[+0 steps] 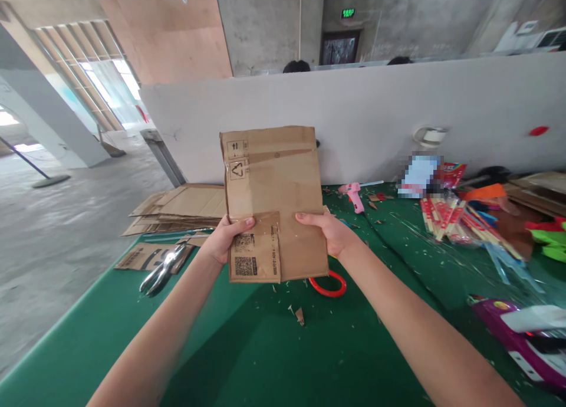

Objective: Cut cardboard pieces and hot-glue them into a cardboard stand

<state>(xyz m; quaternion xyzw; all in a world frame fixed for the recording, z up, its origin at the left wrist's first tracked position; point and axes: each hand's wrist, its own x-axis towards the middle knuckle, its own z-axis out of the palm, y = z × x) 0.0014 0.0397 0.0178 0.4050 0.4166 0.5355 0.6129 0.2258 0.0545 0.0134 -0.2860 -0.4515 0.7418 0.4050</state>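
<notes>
On the cardboard sheet (274, 194): up-arrows mark and recycling triangle top left; two square codes lower left, lettering unreadable. A green lit sign (348, 13) over the doorway (339, 47), characters too small.

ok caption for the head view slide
Left hand and right hand hold a cardboard piece above the green table

Gripping a cardboard sheet (274, 189) upright near its lower edge, left hand (223, 242) and right hand (329, 233) either side, above a green table (265, 348); red loop (328, 292) just below, pink glue gun (354, 196) behind.
</notes>
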